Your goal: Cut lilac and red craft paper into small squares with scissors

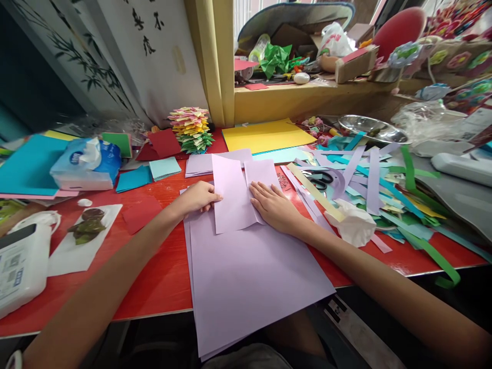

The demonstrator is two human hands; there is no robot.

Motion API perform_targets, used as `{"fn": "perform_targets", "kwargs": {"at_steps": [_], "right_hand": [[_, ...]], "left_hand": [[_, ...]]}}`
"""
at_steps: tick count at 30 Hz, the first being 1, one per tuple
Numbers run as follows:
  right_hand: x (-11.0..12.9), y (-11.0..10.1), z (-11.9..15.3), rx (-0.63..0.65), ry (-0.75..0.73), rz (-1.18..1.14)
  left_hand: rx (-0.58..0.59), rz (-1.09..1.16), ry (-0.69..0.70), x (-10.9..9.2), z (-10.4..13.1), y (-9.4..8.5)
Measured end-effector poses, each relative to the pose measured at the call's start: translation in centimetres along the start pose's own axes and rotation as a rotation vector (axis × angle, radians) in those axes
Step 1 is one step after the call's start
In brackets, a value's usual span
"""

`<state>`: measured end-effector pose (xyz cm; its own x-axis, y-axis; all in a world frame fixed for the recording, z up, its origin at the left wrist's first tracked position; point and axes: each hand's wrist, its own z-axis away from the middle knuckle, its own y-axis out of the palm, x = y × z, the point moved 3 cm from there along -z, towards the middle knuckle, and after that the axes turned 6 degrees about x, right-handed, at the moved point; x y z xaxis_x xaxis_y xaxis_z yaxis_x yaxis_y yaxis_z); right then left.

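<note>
A small lilac paper sheet, creased or split down its middle, rests on large lilac sheets that overhang the table's front edge. My left hand pinches the left edge of the small sheet between thumb and fingers. Flat on its right part lies my right hand, fingers stretched out. Just behind is a stack of lilac paper. Whether the small sheet is one piece or two, I cannot tell.
Cut paper strips, black-handled scissors and a crumpled tissue crowd the right. On the left are a tissue pack, blue paper squares and a white device. Yellow sheets and a folded-paper stack stand behind.
</note>
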<state>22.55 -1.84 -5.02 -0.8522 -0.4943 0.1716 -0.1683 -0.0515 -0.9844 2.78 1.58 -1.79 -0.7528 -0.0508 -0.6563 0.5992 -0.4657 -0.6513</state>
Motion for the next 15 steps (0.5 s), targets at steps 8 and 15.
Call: {"fn": "perform_targets", "kwargs": {"at_steps": [8, 15], "right_hand": [[-0.01, 0.06, -0.03, 0.003, 0.004, 0.006], [0.04, -0.14, 0.06, 0.024, 0.002, 0.001]], "left_hand": [[0.046, 0.059, 0.011, 0.35, -0.12, -0.16], [0.084, 0.148, 0.003, 0.22, 0.12, -0.25]]}}
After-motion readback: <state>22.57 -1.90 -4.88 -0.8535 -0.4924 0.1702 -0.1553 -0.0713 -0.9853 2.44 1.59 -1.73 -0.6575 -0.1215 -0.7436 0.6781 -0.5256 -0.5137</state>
